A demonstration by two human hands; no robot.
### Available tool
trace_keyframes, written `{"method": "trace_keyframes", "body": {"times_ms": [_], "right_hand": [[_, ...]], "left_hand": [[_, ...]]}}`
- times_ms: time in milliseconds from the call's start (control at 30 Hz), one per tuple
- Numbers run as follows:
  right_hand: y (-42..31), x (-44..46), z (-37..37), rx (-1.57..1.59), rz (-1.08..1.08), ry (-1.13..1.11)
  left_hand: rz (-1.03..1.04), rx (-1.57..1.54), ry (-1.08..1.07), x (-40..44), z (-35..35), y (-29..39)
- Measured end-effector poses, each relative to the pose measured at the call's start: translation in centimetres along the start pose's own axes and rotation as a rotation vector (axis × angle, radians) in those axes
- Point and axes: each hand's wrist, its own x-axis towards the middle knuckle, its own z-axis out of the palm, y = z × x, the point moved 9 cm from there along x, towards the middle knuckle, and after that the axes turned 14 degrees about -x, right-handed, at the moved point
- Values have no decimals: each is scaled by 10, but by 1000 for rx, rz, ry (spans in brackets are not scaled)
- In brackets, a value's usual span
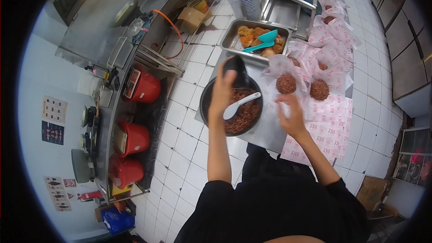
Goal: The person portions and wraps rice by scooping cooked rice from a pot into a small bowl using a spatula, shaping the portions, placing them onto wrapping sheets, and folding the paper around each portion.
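Note:
My left hand (220,91) is closed around a small black bowl (240,68), tilted above a round black pot (203,112). Dark reddish-brown rice (240,123) fills much of the pot, and a white rice spoon (241,105) lies on it. My right hand (291,116) hovers over the steel table (265,130), fingers bent and apart, with nothing visible in them. Just beyond its fingertips sits a rounded rice mound (285,84) on pink-printed paper. Another rice mound (319,90) stands to the right on a similar sheet.
Behind the pot, a steel tray (229,54) holds fried pieces and a teal scoop (266,40). Several more papers with rice run along the table's right side. Printed wrapping sheets (315,139) lie at the front right. Stacked tubs (245,2) stand behind; red buckets (135,137) are at left.

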Motion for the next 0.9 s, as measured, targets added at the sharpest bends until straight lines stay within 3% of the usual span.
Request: {"method": "trace_keyframes", "body": {"times_ms": [67, 133, 167, 267, 300, 367, 433, 467, 500, 567, 667, 767, 900], "right_hand": [[-44, 30, 62, -109, -210, -232], [-60, 36, 131, -369, -385, -445], [-57, 36, 155, -481, -386, -540], [-32, 35, 196, -693, -306, -818], [-34, 40, 190, -619, -250, -827], [-48, 51, 164, -475, -125, -848], [-70, 76, 136, -806, -70, -840], [-75, 86, 131, -968, -43, -829], [-77, 95, 138, -1050, -110, -754], [-71, 100, 163, -1200, -245, -588], [-55, 75, 221, -1360, -478, -567], [-68, 58, 225, -1184, -586, -467], [-89, 15, 201, -1031, -437, -646]], "left_hand": [[-219, -328, 169, -13, -60, -18], [-219, -271, 190, -20, -106, -20], [-165, -176, 191, -19, -137, -36], [-163, -311, 61, -30, -156, -51], [-139, -139, 206, -36, -180, -78], [-91, -111, 146, -36, -172, -73], [-41, -203, 112, -32, -160, -65], [-130, -339, 136, -35, -167, -106], [-220, -469, 158, -38, -168, -133], [-220, -414, 134, -33, -163, -125], [-138, -286, 128, -23, -161, -125], [-9, -53, 161, -17, -146, -77], [18, 145, 124, -18, -130, -48]]}}
